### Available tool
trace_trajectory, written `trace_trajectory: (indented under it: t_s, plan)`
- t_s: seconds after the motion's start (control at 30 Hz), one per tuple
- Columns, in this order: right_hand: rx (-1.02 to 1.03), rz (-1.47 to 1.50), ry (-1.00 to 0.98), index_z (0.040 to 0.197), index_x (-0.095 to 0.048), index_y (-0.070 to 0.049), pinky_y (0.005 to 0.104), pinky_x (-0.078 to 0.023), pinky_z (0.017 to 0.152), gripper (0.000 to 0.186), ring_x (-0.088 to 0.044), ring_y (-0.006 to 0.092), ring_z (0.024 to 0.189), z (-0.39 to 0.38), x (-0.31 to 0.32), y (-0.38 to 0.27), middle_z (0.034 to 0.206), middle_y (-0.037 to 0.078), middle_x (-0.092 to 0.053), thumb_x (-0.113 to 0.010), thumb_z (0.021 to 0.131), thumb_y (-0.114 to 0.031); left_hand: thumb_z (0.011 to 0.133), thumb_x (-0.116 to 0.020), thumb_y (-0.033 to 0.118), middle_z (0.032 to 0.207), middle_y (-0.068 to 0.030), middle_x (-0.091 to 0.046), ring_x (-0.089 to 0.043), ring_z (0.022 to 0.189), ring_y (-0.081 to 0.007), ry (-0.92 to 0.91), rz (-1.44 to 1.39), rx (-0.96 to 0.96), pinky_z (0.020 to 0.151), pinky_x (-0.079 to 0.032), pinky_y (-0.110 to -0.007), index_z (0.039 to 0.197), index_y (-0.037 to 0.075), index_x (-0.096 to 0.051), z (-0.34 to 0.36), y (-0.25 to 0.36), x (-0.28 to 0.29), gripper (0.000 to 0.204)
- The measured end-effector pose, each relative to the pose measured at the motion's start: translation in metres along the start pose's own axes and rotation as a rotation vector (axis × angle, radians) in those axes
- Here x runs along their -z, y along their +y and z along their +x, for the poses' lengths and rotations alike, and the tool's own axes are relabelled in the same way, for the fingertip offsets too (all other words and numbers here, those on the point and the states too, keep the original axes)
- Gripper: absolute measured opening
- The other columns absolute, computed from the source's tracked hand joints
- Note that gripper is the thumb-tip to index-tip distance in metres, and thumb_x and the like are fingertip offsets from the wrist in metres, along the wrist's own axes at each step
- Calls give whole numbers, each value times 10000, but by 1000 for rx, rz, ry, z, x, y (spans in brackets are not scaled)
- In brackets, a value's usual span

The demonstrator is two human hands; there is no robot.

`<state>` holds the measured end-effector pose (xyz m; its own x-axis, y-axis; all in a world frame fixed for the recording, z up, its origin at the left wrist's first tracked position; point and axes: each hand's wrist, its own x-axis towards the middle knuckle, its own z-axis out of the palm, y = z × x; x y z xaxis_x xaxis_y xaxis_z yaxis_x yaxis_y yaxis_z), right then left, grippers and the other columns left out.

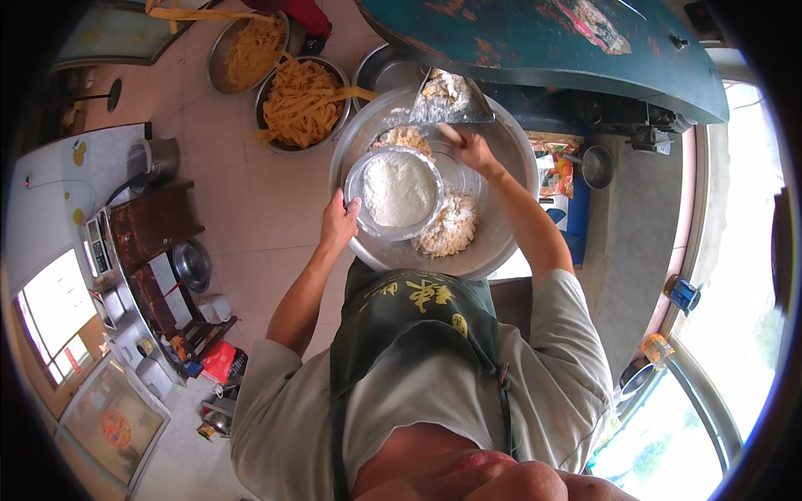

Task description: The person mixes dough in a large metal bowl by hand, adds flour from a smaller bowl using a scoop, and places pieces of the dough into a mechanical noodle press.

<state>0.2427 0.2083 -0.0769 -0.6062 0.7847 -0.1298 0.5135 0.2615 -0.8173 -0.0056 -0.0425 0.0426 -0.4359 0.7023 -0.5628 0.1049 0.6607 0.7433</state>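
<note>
My left hand (338, 219) grips the rim of a round metal bowl (354, 173) full of white flour (399, 190). That bowl is over the left part of a wide metal basin (511, 179). Crumbly, floury dough (451, 227) lies in the basin, partly hidden by the bowl. My right hand (474, 154) is closed over the basin's far side. A short, pale, stick-like shape shows at its fingers, too small to name. Just beyond it is a metal chute (455, 108) with floury dough, below a green machine (535, 42).
Two metal bowls of wide yellow noodle strips, one nearer (305, 104) and one farther (251, 54), stand on the tiled floor at far left. An empty metal basin (388, 67) adjoins them. A ladle (596, 167) lies at right. A dark wooden cabinet (154, 221) stands at left.
</note>
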Motion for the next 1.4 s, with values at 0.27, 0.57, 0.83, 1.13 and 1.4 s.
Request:
trace_trajectory:
  t_s: [0.27, 0.57, 0.83, 1.13, 1.4]
  plan:
    - [-375, 121, -242, 1116, -606, -2, 380, -485, 848, 330, -647, 340, 986, -108, -16, 18, 992, 228, -667, -648, 818, -140, 956, -570, 177, 673, -136, -605, -595, 457, -210, -80, 83, -157, 408, -441, -371, 979, -21, -473, 37, 11, -27, 221]
    - [-414, 189, 207, 1248, -488, 0, 344, -509, 848, 392, -667, 259, 974, -212, 67, -50, 1067, 153, -685, -520, 858, -11, 943, -561, 167, 745, -124, -652, -621, 503, -206, -185, 242, -179, 492, -508, -348, 1101, -2, -553, 117, 34, -134, 231]
    - [-377, 242, 318, 1262, -487, -23, 350, -527, 794, 384, -685, 256, 898, -251, 65, -74, 980, 133, -692, -492, 879, 5, 908, -629, 283, 1133, -252, -643, -637, 1018, -382, -180, 406, -265, 875, -497, -416, 1243, -29, -543, 169, 26, -181, 466]
    - [-421, 314, 332, 1235, -498, -18, 342, -521, 787, 356, -674, 253, 862, -278, 56, -78, 931, 129, -677, -477, 881, 13, 902, -646, 328, 1149, -247, -642, -619, 1067, -391, -161, 494, -355, 903, -486, -426, 1269, -4, -555, 188, 26, -190, 504]
    - [-410, 238, 228, 1206, -505, -14, 327, -511, 731, 291, -656, 222, 773, -264, 60, -91, 839, 98, -659, -529, 917, -34, 880, -650, 166, 1058, -225, -615, -595, 990, -393, 51, 500, -779, 826, -500, -441, 1190, 26, -556, 138, 52, -166, 354]
